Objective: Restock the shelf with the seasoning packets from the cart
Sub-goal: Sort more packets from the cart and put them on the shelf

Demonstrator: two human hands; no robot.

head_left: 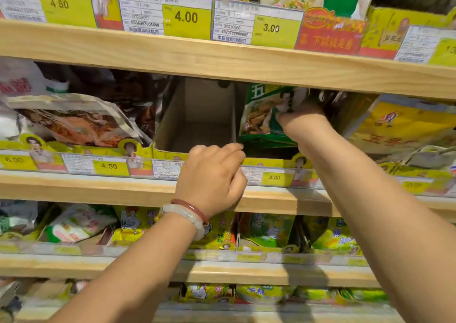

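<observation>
The green seasoning packets (265,115) stand upright in a yellow display box (271,161) on the middle wooden shelf (98,189), just right of the frame's centre. The right hand (302,119) reaches in from five o'clock and is closed on the right edge of the front packet, thumb on its printed face, fingers hidden behind it among darker packets (330,98) at about two o'clock from the hand. The left hand (213,172) comes up from seven o'clock; its fingers are curled shut, the fingertips touching the lower left corner of the green bundle where it meets the box's front lip (whether they pinch the packet or only steady it, I cannot tell). Two bracelets, one pale beaded (187,217) and one red (191,208), sit on that wrist.

At nine o'clock from the green packets is an open cardboard box (197,118) with a bare brown floor. Further left lie brown and white packets (74,122), tilted back. At three o'clock sits a yellow packet (404,127), leaning. Yellow price tags run along the shelf edges: 3.00 (274,177) below the green packets, 4.50 (109,166) to the left. The shelf beneath holds yellow and green pouches (269,231).
</observation>
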